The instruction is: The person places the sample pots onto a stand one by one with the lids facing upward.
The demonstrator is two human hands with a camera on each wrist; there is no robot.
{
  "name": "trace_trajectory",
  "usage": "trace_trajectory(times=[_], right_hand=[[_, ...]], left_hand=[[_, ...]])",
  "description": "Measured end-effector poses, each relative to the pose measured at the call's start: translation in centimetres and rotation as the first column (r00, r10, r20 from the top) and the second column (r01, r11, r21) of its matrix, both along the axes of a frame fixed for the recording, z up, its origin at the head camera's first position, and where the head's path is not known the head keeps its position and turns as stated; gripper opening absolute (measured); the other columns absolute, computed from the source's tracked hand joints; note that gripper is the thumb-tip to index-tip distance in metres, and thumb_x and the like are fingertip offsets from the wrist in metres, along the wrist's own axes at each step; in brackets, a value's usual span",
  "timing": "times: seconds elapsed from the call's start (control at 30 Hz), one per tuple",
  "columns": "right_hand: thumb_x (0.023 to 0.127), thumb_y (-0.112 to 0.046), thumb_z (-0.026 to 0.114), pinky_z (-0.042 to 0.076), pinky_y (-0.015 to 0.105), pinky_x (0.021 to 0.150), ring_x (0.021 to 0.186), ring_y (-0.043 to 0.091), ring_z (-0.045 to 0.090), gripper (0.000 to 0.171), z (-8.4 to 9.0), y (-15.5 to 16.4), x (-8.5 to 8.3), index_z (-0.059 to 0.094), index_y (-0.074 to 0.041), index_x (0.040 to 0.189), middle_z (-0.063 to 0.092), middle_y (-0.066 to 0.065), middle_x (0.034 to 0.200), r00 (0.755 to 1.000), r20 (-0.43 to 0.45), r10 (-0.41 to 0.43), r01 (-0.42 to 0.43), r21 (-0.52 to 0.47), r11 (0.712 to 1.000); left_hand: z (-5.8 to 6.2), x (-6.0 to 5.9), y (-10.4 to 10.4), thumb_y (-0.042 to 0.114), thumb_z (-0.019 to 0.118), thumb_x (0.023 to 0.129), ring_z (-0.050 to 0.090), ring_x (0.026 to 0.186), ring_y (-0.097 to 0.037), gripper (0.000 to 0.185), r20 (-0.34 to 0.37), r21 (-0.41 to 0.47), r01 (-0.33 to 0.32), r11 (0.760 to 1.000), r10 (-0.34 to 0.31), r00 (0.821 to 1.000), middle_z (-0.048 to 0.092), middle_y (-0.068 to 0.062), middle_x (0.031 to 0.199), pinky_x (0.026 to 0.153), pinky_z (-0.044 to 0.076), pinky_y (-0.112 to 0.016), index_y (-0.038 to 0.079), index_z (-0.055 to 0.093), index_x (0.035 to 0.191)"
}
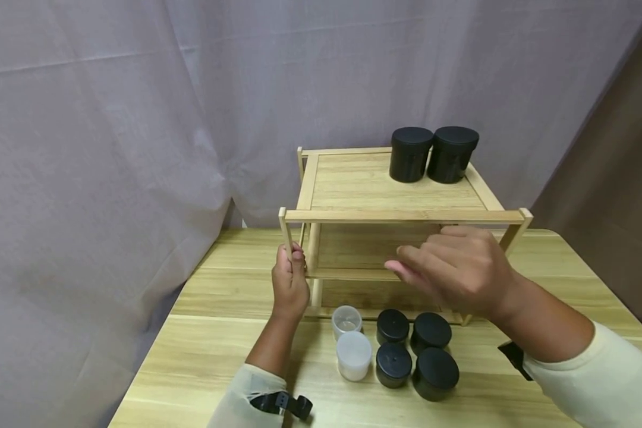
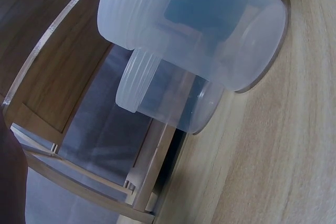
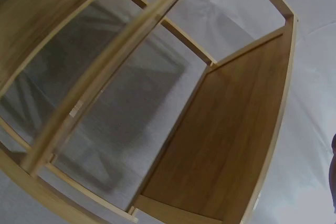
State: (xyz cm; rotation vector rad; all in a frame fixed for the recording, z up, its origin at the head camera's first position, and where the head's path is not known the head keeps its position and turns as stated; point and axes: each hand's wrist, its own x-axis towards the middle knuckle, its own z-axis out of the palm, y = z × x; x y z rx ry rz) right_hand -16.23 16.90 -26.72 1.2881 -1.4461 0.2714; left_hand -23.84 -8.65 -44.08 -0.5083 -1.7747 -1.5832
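The left hand (image 1: 290, 288) holds the front left post (image 1: 286, 233) of a three-tier wooden shelf rack (image 1: 353, 184), its fingers and thumb closed narrowly round the wood. The right hand (image 1: 460, 267) is raised before the right half of the rack's open front, fingers bent and thumb pointing left; whether it grasps anything cannot be told, since its palm is turned from view.

The rack stands on a wood-grain table (image 1: 214, 351), with grey cloth (image 1: 112, 148) hanging behind. On its top board, toward the back right, a tall black lidded jar (image 1: 409, 156) and a matching black jar (image 1: 452, 156) stand upright side by side.

Six smaller jars stand in front of the rack, in two rows — at left a rear translucent jar (image 1: 346, 322) and a front translucent jar (image 1: 353, 356), then two small black jars (image 1: 393, 365) in the middle and two wider black jars (image 1: 436, 374) at right.
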Motion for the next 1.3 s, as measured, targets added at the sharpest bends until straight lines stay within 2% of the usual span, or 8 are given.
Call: trace_trajectory(times=[0.3,0.53,0.67,0.8,0.93,1.1,1.2,1.3], right_hand=[[0.112,-0.025,0.063,0.035,0.024,0.036,0.039,0.009,0.043,0.043,-2.1,0.3,0.0,0.074,-0.002,0.077,0.061,-0.001,0.054,0.998,0.066,0.015,-0.017,0.027,0.999],[0.112,-0.035,0.063,0.033,0.02,0.039,0.042,0.003,0.037,0.045,-3.5,1.0,0.2,0.074,-0.004,0.082,0.056,-0.008,0.051,0.988,0.151,-0.008,0.009,-0.008,1.0],[0.111,-0.04,0.064,0.031,0.016,0.042,0.046,-0.001,0.032,0.046,-3.8,1.5,0.4,0.078,-0.004,0.086,0.053,-0.012,0.053,0.964,0.266,0.022,-0.012,-0.039,0.999],[0.108,-0.041,0.069,0.031,0.011,0.048,0.048,-0.004,0.03,0.044,-4.4,2.4,0.5,0.08,-0.003,0.09,0.045,-0.014,0.054,0.911,0.405,0.081,-0.059,-0.066,0.996],[0.105,-0.049,0.07,0.027,0.006,0.053,0.053,-0.009,0.023,0.041,-5.1,3.8,0.6,0.08,-0.01,0.099,0.034,-0.014,0.055,0.814,0.579,0.04,-0.041,-0.012,0.999],[0.095,-0.036,0.087,0.028,0.007,0.053,0.063,-0.015,0.022,0.027,-6.0,5.5,1.0,0.079,-0.018,0.113,0.036,-0.011,0.057,0.611,0.788,-0.074,-0.005,0.097,0.995],[0.085,-0.016,0.094,0.033,0.012,0.052,0.061,-0.013,0.025,0.038,-6.4,6.4,1.3,0.078,-0.02,0.119,0.038,-0.011,0.06,0.492,0.862,-0.122,0.03,0.123,0.992],[0.082,-0.007,0.094,0.034,0.018,0.05,0.06,-0.01,0.027,0.049,-6.6,7.2,1.5,0.076,-0.021,0.125,0.038,-0.009,0.061,0.403,0.905,-0.137,0.06,0.124,0.99]], left_hand=[[0.0,0.0,0.0,0.045,0.041,0.115,0.044,0.066,-0.004,0.059,-0.004,0.003,-0.001,1.0,0.001,1.0,0.05,-0.018,0.071,0.058,0.04,-0.022,-0.012,0.054,0.108],[-0.1,-0.2,-0.1,0.048,0.04,0.114,0.044,0.066,-0.004,0.064,-0.002,0.001,0.005,1.0,-0.005,1.0,0.049,-0.018,0.071,0.058,0.039,-0.022,-0.014,0.053,0.108],[0.0,-0.2,-0.1,0.045,0.041,0.115,0.044,0.067,-0.004,0.062,0.001,0.003,0.008,1.0,-0.008,1.0,0.049,-0.019,0.071,0.058,0.04,-0.022,-0.015,0.052,0.108],[0.0,-0.1,0.0,0.042,0.041,0.115,0.045,0.067,-0.004,0.057,0.002,0.004,0.005,1.0,-0.005,1.0,0.05,-0.019,0.072,0.058,0.041,-0.022,-0.013,0.053,0.108],[-0.2,0.0,-0.1,0.038,0.042,0.116,0.045,0.067,-0.004,0.053,0.005,0.003,0.006,1.0,-0.006,1.0,0.049,-0.019,0.072,0.058,0.041,-0.022,-0.013,0.053,0.108],[-0.1,-0.1,-0.3,0.038,0.043,0.116,0.044,0.067,-0.005,0.053,0.0,0.009,0.01,1.0,-0.01,1.0,0.049,-0.018,0.072,0.059,0.04,-0.022,-0.013,0.053,0.108],[-0.1,-0.1,-0.2,0.04,0.042,0.115,0.045,0.068,-0.005,0.054,0.0,0.005,0.021,1.0,-0.021,1.0,0.05,-0.019,0.073,0.059,0.04,-0.021,-0.013,0.053,0.109],[-0.1,-0.2,-0.2,0.041,0.042,0.115,0.045,0.068,-0.006,0.055,0.0,0.001,0.026,1.0,-0.026,1.0,0.05,-0.018,0.073,0.06,0.041,-0.021,-0.013,0.053,0.109]])
